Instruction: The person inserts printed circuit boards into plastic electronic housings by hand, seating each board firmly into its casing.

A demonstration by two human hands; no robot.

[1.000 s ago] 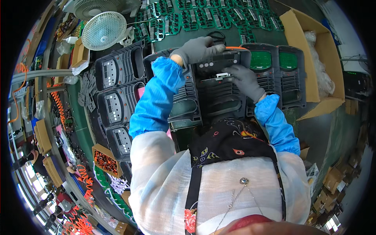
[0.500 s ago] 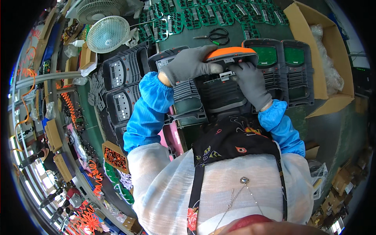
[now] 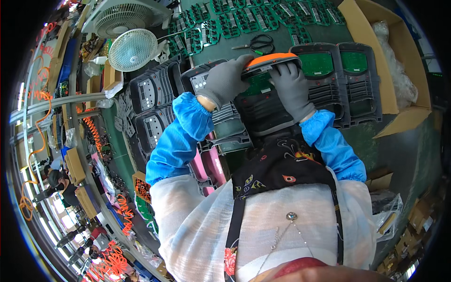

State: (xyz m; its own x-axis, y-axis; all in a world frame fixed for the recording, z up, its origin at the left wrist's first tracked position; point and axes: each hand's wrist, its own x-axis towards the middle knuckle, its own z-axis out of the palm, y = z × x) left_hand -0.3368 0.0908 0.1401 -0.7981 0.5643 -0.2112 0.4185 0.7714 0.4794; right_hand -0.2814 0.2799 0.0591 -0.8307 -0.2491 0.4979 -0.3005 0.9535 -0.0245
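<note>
Holds an orange-rimmed dark grey plastic housing (image 3: 272, 58) at one o'clock from the middle of the view, gripping its left end in the closed, grey-gloved left hand (image 3: 228, 82). Reaches under the rim with the grey-gloved right hand (image 3: 291, 89), fingers bent beside a green circuit board (image 3: 258, 85); cannot tell their opening, or any hold at the tips.

Faces a dark green work surface (image 3: 218, 55), with rows of circuit boards (image 3: 235, 23) from twelve to one o'clock and black-handled scissors (image 3: 252, 46) just below them. Has two green-windowed grey housings (image 3: 334, 70) near two o'clock, beside an open cardboard carton (image 3: 360, 47) containing clear plastic wrap (image 3: 399, 75). Has white-dotted panels (image 3: 145, 91) in grey housings at ten, a pale fan (image 3: 133, 50) between ten and eleven, pink parts (image 3: 213, 167) at seven.

Looks out on a cluttered room: orange coiled hoses (image 3: 124, 214) at eight, a metal rail (image 3: 73, 99) toward half past nine, another person (image 3: 70, 193) between eight and nine, cartons (image 3: 418, 216) at four.
</note>
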